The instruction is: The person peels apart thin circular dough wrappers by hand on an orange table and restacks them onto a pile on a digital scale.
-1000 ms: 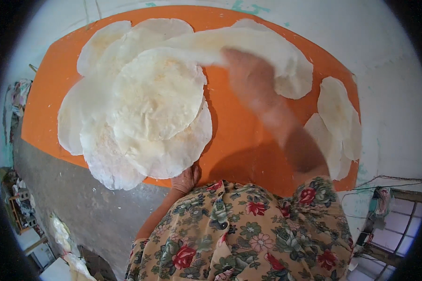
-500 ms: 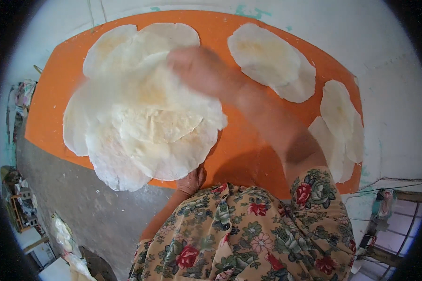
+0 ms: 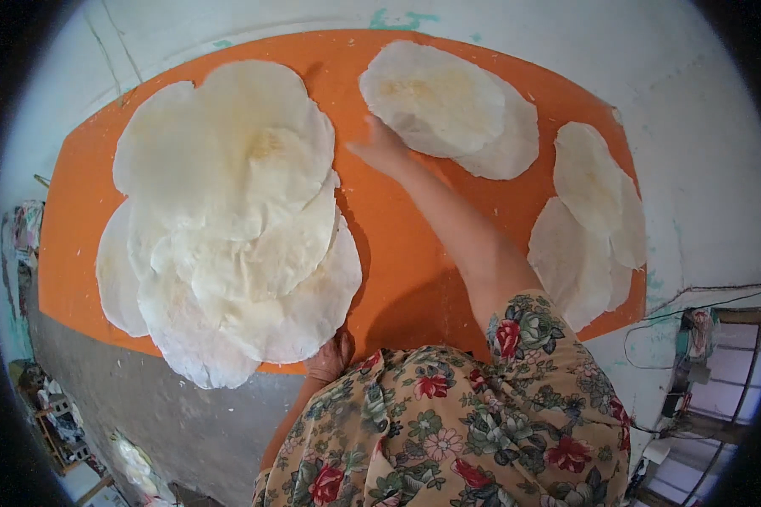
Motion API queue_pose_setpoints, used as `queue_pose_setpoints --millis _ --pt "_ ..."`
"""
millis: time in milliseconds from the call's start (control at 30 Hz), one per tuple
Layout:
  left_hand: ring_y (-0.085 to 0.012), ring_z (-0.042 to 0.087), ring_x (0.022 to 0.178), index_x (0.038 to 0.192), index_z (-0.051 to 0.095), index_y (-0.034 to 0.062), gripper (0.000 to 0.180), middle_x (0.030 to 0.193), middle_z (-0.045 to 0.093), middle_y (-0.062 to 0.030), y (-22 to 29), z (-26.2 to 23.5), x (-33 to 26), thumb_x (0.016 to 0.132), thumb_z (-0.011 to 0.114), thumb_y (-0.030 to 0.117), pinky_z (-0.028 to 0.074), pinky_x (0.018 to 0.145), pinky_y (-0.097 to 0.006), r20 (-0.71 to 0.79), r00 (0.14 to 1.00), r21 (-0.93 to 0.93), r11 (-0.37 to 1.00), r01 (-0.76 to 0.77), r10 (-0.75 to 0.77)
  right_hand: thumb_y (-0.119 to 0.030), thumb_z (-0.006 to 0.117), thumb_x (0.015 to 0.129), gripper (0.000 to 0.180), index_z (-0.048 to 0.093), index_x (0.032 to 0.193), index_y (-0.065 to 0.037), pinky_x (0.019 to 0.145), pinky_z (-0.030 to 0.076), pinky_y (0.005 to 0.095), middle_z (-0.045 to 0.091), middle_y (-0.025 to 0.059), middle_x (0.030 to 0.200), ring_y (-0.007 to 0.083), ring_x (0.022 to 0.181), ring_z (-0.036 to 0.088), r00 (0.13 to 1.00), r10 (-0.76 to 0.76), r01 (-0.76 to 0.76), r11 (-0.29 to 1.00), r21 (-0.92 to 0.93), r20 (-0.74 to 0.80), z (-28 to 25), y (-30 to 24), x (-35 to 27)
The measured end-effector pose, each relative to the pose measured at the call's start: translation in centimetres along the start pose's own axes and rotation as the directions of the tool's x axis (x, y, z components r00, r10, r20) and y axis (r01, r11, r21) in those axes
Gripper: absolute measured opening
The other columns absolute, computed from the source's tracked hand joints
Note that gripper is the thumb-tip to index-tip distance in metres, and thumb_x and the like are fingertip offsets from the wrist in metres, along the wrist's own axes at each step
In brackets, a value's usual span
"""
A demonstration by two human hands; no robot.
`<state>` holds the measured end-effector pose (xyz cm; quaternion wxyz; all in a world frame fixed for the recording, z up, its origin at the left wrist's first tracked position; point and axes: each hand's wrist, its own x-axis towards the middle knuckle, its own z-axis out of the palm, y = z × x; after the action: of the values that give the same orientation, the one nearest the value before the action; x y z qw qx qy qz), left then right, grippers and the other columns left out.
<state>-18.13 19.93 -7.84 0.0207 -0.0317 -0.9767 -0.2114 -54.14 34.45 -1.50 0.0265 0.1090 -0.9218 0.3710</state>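
Head view, only one. Thin pale round sheets on an orange table (image 3: pixel 397 253), three lots: a big overlapping pile (image 3: pixel 237 220) on the left, an upper pair (image 3: pixel 435 93) at the far side right of centre, a right-hand group (image 3: pixel 575 253) near the right end. Right hand (image 3: pixel 382 150) at the near-left edge of the upper pair, thumb apart from the fingers, nothing seen pinched between; whether the fingertips touch the sheet, can't tell. Left hand (image 3: pixel 330 357) low at the table's near edge, just beside the pile's lowest sheets; fingers partly hidden, so spread, pressed or pinching, can't tell.

Handling, my judgement: sheets look thin, edges likely to tear, so one layer at a time, fingertips under the rim, thumb light on top, peel slow and low. Free hand better flat on the sheet below. The pile's near side overhangs the table edge above the grey floor (image 3: pixel 177 406); best not to drag that way
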Motion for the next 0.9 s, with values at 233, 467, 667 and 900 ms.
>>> queue_pose_setpoints --millis 233,467,667,900 --pt "-0.0391 0.052 0.099 0.117 0.051 0.0075 0.045 0.113 0.053 -0.0206 -2.5 2.3 -3.7 0.085 0.043 0.038 0.04 0.086 -0.047 0.163 0.982 -0.007 0.995 0.103 -0.1 -0.028 0.064 0.075 0.062 0.036 0.128 -0.011 0.087 0.04 0.0479 0.047 0.014 0.121 0.0326 0.109 0.046 0.985 0.15 -0.057 0.733 -0.677 0.079 -4.6 9.9 -2.3" --pt "-0.0386 0.05 0.102 0.117 0.05 0.008 0.044 0.116 0.051 -0.0198 -3.1 3.0 -4.3 0.086 0.042 0.039 0.039 0.086 -0.05 0.345 0.913 -0.028 0.97 0.243 -0.219 -0.007 0.054 0.077 0.057 0.033 0.129 -0.015 0.082 0.042 0.0463 0.049 0.0127 0.115 0.032 0.105 0.048 0.954 0.102 0.158 0.629 -0.761 0.282 -5.4 8.8 -0.8" --pt "-0.0409 0.044 0.11 0.125 0.044 0.0098 0.048 0.124 0.045 -0.0213 -1.1 -0.1 -2.6 0.085 0.048 0.036 0.036 0.087 -0.054 0.276 0.945 0.036 0.985 0.17 -0.173 -0.007 0.053 0.077 0.056 0.035 0.129 -0.017 0.087 0.037 0.0487 0.046 0.0115 0.118 0.0304 0.109 0.046 0.948 0.08 0.231 0.495 -0.838 0.308 -6.4 8.8 -0.9" --pt "-0.0397 0.046 0.106 0.12 0.048 0.0112 0.046 0.119 0.048 -0.0184 -2.2 1.4 -3.6 0.084 0.044 0.039 0.036 0.086 -0.054 0.102 0.982 -0.078 0.983 0.165 -0.156 -0.011 0.048 0.08 0.037 0.048 0.118 -0.014 0.084 0.041 0.0486 0.053 0.0141 0.114 0.0313 0.104 0.052 0.953 0.088 0.169 0.639 -0.751 0.289 -7.1 8.6 1.0"
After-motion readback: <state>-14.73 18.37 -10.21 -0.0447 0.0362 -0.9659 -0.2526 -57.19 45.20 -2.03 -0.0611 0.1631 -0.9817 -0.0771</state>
